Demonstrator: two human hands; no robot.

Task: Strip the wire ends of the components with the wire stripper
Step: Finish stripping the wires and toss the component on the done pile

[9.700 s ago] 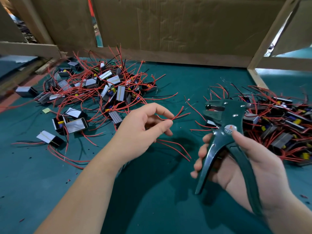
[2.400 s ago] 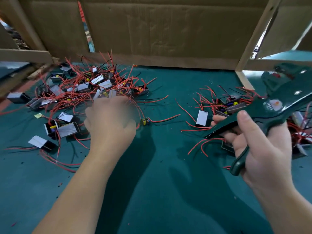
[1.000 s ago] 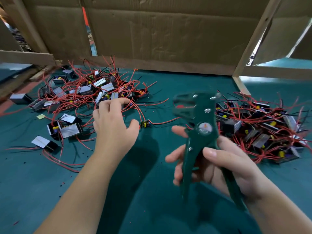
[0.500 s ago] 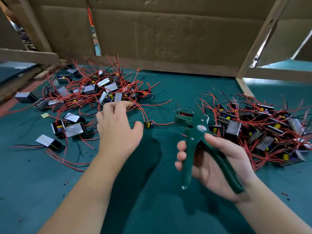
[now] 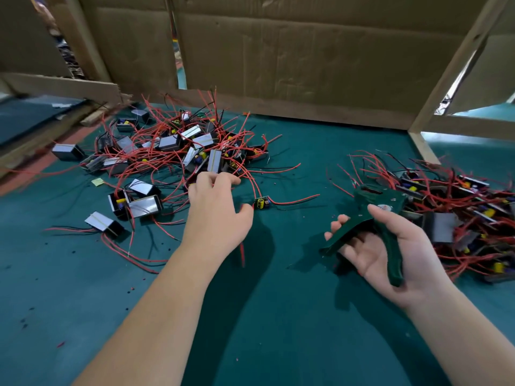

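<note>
Left hand curls into the component pile — pinch unclear; tangled wires could drag neighbours. Right hand loosely holds the wire stripper — it could slip.

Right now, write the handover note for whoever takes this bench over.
Left hand: at the edge of the left pile, fingers curled among red wires; grip unclear.
Right hand: holds the wire stripper, handles spread.
Second pile lies right; one small component lies between the piles.
Stripped ends cannot be told apart here. Left, likely: pick a component, strip its wires.
</note>
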